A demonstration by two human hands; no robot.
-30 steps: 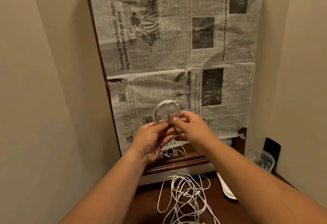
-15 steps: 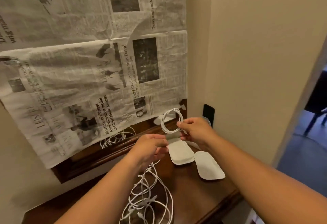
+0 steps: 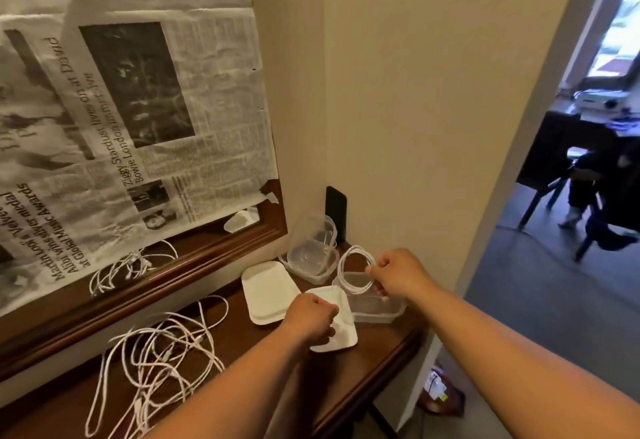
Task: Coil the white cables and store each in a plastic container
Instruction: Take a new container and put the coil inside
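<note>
While your right hand [image 3: 394,274] pinches the coiled cable [image 3: 340,270] just above the open container [image 3: 381,312] on the worktop [image 3: 263,345], your left hand [image 3: 311,315] curls its fingers over a white lid [image 3: 343,334]; whether they grip it is unclear.

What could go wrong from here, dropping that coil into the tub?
1. The coiled white cable is held only by the right hand's grip on one side, with no tie visible. Once released, its loops may spring open and overhang the clear rectangular plastic container.
2. That container sits close to the dark wooden table's edge, so pressing the coil in might shove it off.
</note>
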